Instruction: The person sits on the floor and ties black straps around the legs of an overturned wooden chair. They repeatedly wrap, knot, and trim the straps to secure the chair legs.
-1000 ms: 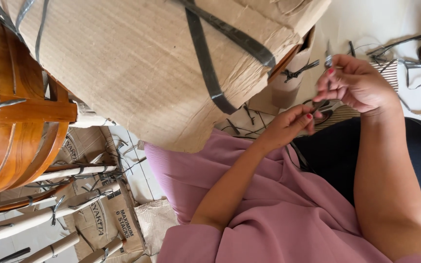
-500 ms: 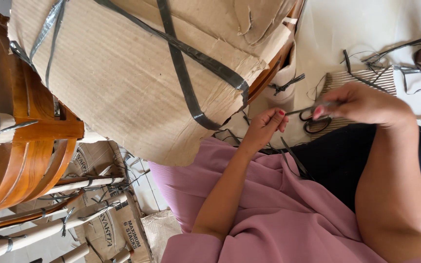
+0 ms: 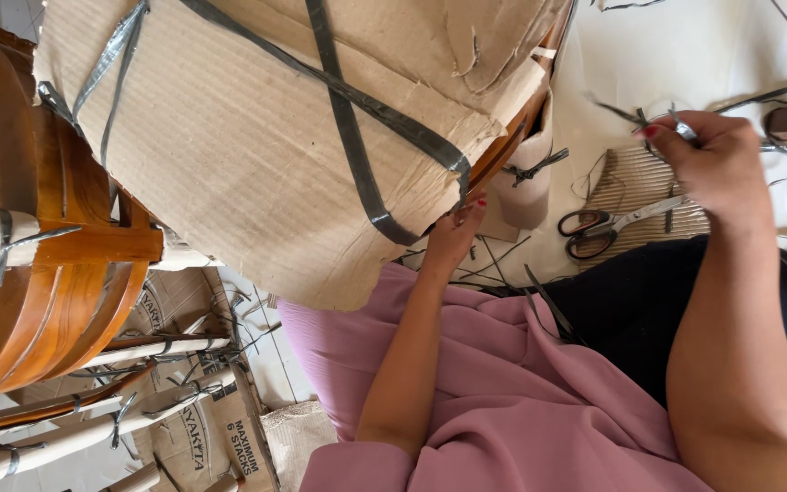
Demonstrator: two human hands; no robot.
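The left hand [image 3: 455, 239] pinches the grey strap [image 3: 357, 173] on the cardboard-wrapped furniture [image 3: 257, 155], while the right hand [image 3: 717, 169], well apart, grips cut strap pieces [image 3: 658, 118] just above the scissors [image 3: 612, 223].

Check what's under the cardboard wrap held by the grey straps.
Under the cardboard wrap, orange-brown wood shows at the torn edge near the left hand. Grey straps cross over it. The rest of the wrapped piece is covered, so its shape cannot be seen.

Pale floor [image 3: 712, 55]; stacked wooden furniture [image 3: 20, 273]
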